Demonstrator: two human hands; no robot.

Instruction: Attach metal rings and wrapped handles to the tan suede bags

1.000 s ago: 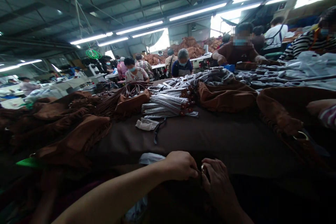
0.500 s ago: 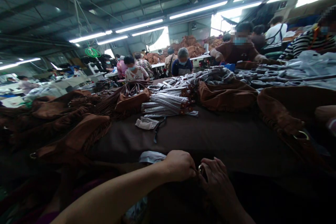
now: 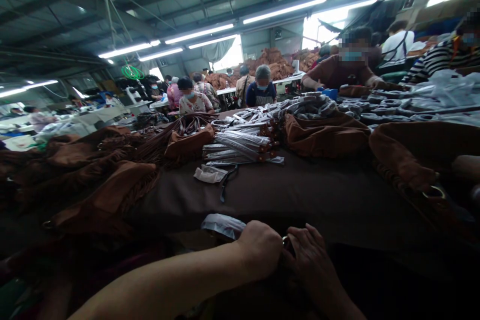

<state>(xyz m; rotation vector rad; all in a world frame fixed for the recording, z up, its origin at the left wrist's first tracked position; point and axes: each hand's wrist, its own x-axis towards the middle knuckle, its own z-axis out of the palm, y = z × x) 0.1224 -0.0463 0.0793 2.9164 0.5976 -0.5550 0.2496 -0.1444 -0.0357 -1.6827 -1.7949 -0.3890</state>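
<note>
My left hand (image 3: 260,250) is closed in a fist at the near edge of the dark brown table (image 3: 300,195), pressed against my right hand (image 3: 309,257). Between them shows a small metal ring (image 3: 285,238), and both hands pinch it; the dark brown piece it belongs to is mostly hidden under my hands. My right fingers are bent over the ring. A clear plastic wrapper (image 3: 222,224) lies just behind my left hand.
Brown fringed suede bags (image 3: 108,180) pile up at the left, others (image 3: 324,135) at centre and right (image 3: 408,155). Bundles of plastic-wrapped straps (image 3: 240,145) lie mid-table. Several people sit at the far side and right. A crumpled wrapper (image 3: 210,174) lies nearby.
Both hands have slid slightly nearer and lower in the view, staying together on the ring. The view has tilted a little.
</note>
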